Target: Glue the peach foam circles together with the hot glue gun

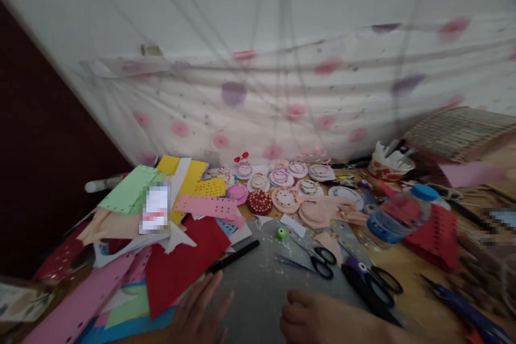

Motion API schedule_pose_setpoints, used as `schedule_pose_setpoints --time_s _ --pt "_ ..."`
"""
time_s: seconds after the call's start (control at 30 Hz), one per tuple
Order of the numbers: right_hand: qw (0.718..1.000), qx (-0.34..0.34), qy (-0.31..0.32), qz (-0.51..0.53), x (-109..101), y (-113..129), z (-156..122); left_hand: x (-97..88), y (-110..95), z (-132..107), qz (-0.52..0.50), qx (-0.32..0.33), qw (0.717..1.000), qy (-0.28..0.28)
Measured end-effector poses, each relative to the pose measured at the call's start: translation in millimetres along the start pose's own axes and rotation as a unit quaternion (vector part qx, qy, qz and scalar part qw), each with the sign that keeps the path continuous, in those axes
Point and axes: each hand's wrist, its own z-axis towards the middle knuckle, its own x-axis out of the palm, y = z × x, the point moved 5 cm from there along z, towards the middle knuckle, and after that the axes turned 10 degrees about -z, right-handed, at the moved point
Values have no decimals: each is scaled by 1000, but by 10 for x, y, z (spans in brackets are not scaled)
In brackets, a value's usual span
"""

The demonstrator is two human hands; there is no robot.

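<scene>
My left hand (199, 309) is at the lower middle, blurred, with its fingers stretched and spread over the grey mat (258, 290). A black pen (236, 256) and a dark red felt sheet (189, 263) lie just beyond its fingertips. To the right, my right hand (308, 314) rests low over the mat with its fingers curled in; whatever may be inside them is hidden. Nearest to it are black-handled scissors (322, 263) and a second, larger pair of scissors (382, 285) beside a purple piece with an eye (358, 265). A small green eye piece (281, 233) lies farther back.
Several round felt pieces with beads (286, 197) stand at the back. Coloured felt sheets (84, 301) and a pixelated phone-like thing (155, 209) fill the left. On the right are a plastic bottle (397, 215), a patterned bowl (391, 166) and blue-handled pliers (463, 301).
</scene>
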Motion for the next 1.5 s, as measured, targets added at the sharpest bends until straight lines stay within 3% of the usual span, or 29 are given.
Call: schedule_pose_setpoints --time_s 0.1,0.23,0.43,0.57,0.7,0.83,1.03,1.2,1.37,1.5 --pt "999 -37 3 2 188 19 108 -375 228 45 87 32 993 66" --pt "999 -29 -9 -13 203 -35 238 -610 448 20 121 56 973 186" --pt "999 -43 -21 -2 385 76 279 -574 731 -84 22 49 936 349" --pt "999 35 23 13 634 -124 337 -393 828 -35 -28 75 909 408" --pt "983 162 91 -5 850 -492 563 -87 877 -19 -36 121 908 401" --pt "975 191 117 -15 1019 -687 769 82 1001 -99 -13 109 922 372" --pt "970 193 147 -10 1110 -709 684 -206 1226 -163 41 35 926 373" --pt "967 197 163 -16 1017 -690 549 -406 1249 -193 43 67 923 376" --pt "965 189 179 -21 937 -717 522 -381 1228 -145 64 134 923 355" --pt "966 190 174 -25 921 -879 727 -265 1297 39 67 175 937 296"
